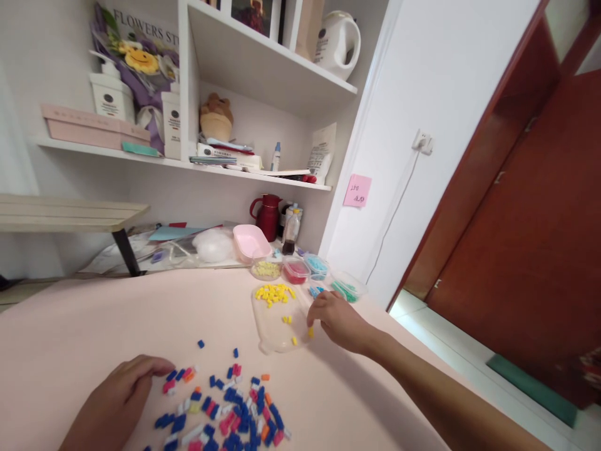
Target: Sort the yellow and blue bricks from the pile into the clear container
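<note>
The yellow bricks (273, 293) lie in a clear tray (277, 341) on the pink table (94, 332), most in a heap at its far end. The right hand (335, 319) is at the tray's right edge, fingertips pressed together on one yellow brick (310, 332). The left hand (117, 398) lies flat, fingers loosely spread, touching the mixed bricks (235, 413), which are blue, red, orange and white. Behind the tray stand small tubs (295, 269) of sorted bricks and a pink bowl (251, 241).
</note>
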Motion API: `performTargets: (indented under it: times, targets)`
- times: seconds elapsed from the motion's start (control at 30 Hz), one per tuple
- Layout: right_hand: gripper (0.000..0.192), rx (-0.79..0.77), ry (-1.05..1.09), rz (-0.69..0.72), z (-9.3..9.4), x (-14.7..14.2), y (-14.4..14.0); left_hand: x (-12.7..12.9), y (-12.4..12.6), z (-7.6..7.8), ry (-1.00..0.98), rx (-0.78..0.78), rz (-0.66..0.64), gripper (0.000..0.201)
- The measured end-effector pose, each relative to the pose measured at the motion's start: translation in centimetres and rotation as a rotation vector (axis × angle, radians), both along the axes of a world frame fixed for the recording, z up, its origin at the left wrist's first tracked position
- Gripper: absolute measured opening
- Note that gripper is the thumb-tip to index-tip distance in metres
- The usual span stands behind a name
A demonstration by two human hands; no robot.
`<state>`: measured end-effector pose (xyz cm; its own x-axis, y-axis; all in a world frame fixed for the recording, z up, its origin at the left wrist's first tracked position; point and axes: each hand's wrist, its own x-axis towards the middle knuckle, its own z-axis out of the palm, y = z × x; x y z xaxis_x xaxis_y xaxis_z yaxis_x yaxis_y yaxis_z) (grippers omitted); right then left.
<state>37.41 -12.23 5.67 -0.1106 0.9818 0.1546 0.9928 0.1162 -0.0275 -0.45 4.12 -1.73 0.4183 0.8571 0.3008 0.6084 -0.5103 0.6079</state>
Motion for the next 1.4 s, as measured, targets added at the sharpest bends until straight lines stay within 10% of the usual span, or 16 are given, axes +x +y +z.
performTargets:
  times: [1.4]
  targets:
    - [0.042, -0.083, 0.109, -0.011, -1.1, -1.7, 1.6, -0.2, 0.9, -2.2, -0.037, 0.010, -0.061, 0.034]
